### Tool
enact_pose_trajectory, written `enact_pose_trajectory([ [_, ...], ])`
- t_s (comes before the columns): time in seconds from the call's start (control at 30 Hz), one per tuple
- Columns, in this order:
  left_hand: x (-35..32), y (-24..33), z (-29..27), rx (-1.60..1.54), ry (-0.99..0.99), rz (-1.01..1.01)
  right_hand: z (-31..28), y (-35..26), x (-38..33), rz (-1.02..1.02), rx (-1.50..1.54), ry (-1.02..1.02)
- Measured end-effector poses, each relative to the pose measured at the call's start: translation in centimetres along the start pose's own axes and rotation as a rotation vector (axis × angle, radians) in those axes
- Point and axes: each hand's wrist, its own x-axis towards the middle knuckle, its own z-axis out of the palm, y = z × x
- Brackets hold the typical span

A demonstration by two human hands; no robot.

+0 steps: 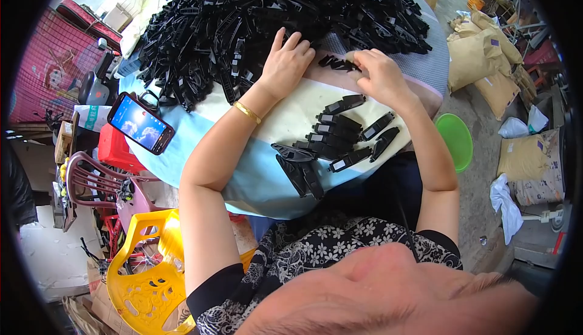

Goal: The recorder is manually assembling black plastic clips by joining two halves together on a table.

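Finished black clips lie nearest in rows; left hand rests flat, empty, on the pile, right hand pinches one part, best seated squarely.

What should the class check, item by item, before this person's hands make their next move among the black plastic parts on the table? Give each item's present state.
1. Left hand rests on the big pile of black parts: ok.
2. Right hand pinches a small black piece: ok.
3. Sorted row of parts lies apart from the pile: ok.
4. Phone sits fully on the table: cannot tell.
5. Grip firmness: cannot tell.
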Motion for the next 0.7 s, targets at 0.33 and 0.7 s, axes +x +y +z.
enact_pose_trajectory([
  [0.33, 0.6, 2.6, -3.1, -0.471, -0.026, 0.132, -1.4, -0.7, -1.5, -0.124, 0.3, -0.452],
  [0.7, 1.0, 2.3, -2.9, -0.989, -0.093, -0.213, -3.3, -0.5, -1.4, 0.034, 0.027, -0.398],
])
